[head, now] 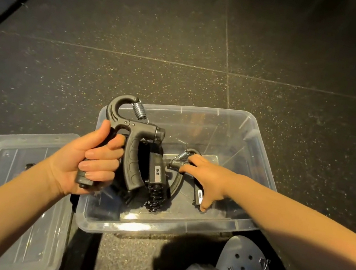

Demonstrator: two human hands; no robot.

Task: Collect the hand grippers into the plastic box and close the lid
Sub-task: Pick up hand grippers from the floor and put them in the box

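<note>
One black hand gripper (135, 127) is up in the air over the left rim of the clear plastic box (262, 149), spring end pointing away from the person. The left hand (87, 159) has its fingers wrapped tight round one handle, thumb up along the top, and the other handle hangs free over the box. Down inside, a second hand gripper (175, 164) lies on the bottom toward the right. The right hand (209, 178) reaches in over the near-right rim, fingers curled over that gripper's bar near the spring and thumb spread away toward the near wall. A third hand gripper (156, 171) sits between the two, its small counter window facing up, with a spiky black piece (155, 199) just below it. The lid (14, 153) lies flat on the dark speckled floor (142, 33) just left of the box. A dark clog (244, 265) shows at the near right.
</note>
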